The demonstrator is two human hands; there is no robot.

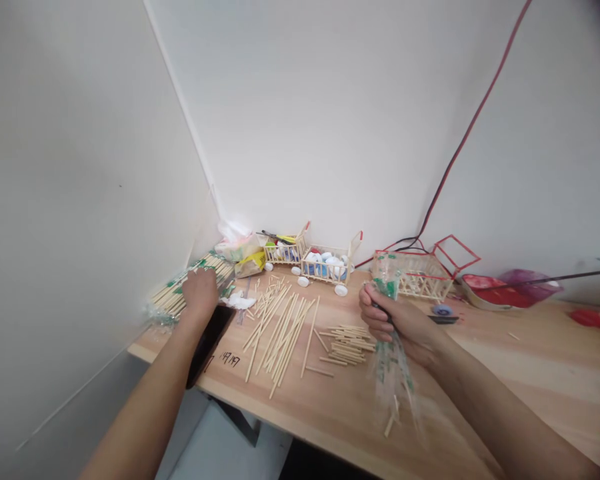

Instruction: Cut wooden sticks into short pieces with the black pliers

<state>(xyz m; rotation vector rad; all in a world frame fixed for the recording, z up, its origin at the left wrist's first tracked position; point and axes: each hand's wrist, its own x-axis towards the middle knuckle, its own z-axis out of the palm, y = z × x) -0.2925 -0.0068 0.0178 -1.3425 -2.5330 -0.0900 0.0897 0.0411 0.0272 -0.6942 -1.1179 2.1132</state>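
My left hand (200, 291) reaches down onto a pile of chopsticks in clear and green wrappers (167, 297) at the table's left end. Its fingers point away from me and are hidden behind the knuckles, so their grip does not show. My right hand (387, 317) is closed round a bunch of clear plastic wrappers (387, 367) with green print, held above the table. Between the hands lie loose long sticks (287, 340), partly crossing one another. A stack of shorter cut sticks (347, 345) lies just left of my right hand.
Two small stick carts with white wheels, a left one (283, 253) and a right one (325, 267), stand by the wall. A red-trimmed stick cart (425, 283) and a red-stained tray (495, 293) are at right. A dark flat object (210, 343) lies near the front left edge.
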